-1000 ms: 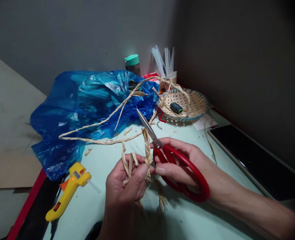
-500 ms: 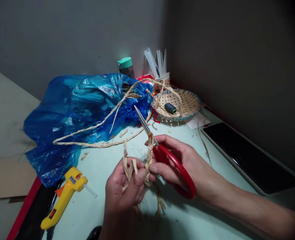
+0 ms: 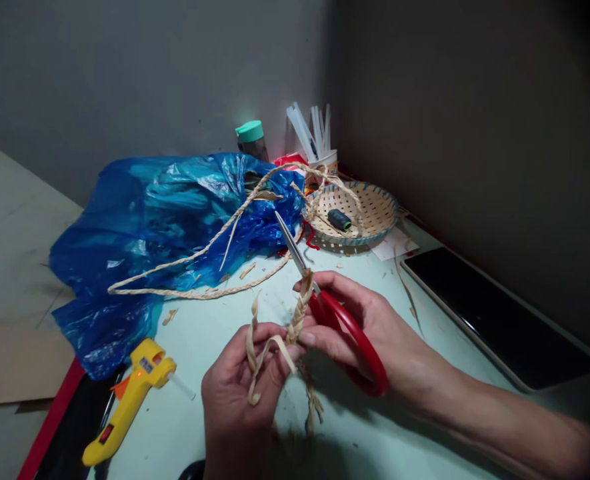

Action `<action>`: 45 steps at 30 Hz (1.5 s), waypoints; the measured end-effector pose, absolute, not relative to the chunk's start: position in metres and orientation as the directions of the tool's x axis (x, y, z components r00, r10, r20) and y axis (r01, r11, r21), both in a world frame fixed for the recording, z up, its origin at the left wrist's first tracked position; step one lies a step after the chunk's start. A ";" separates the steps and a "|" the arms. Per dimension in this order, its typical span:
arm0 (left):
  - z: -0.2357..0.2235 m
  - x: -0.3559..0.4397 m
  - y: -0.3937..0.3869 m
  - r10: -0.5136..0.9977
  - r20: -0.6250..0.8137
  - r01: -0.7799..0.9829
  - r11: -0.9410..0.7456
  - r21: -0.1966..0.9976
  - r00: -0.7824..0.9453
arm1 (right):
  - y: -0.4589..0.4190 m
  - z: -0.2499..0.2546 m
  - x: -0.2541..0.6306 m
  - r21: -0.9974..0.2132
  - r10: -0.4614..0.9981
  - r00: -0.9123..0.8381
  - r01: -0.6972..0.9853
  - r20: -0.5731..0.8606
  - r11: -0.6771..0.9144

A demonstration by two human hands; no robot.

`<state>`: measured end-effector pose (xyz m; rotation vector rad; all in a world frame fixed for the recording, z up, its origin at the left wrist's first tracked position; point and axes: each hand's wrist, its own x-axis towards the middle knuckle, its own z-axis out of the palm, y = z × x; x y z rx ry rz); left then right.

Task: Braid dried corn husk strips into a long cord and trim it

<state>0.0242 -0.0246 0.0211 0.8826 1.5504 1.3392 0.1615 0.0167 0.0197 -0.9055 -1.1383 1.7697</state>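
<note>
A short straw braid [image 3: 299, 313] stands tilted between my hands, its folded end up and frayed strands hanging below. My left hand [image 3: 247, 373] pinches it between thumb and fingers, with loose flat straw strips [image 3: 256, 350] curling out over the fingers. My right hand [image 3: 375, 333] holds a pair of scissors [image 3: 355, 337] with red handles. The blades point up and away, behind the braid's top, and look closed together. My right thumb also presses on the braid. A long thin straw cord [image 3: 175, 291] loops over the table beyond my hands.
A blue plastic bag [image 3: 165, 220] fills the back left. A yellow glue gun [image 3: 129, 400] lies at the front left. Behind are a woven basket [image 3: 375, 207] with a dark thread spool [image 3: 339, 219], a cup of glue sticks [image 3: 327, 160] and a green-lidded bottle [image 3: 251, 137]. A phone [image 3: 499, 313] lies right.
The braid's top has leaned to the right, and my left hand has turned slightly, shifting the loose strips. My right hand keeps hold of the scissors. The view has tilted up slightly.
</note>
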 end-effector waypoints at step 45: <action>0.042 -0.019 -0.015 0.898 -0.011 -0.029 -0.002 1.000 -0.440 | -0.001 0.041 0.167 -0.861 0.866 -0.499 0.442 -0.002 0.252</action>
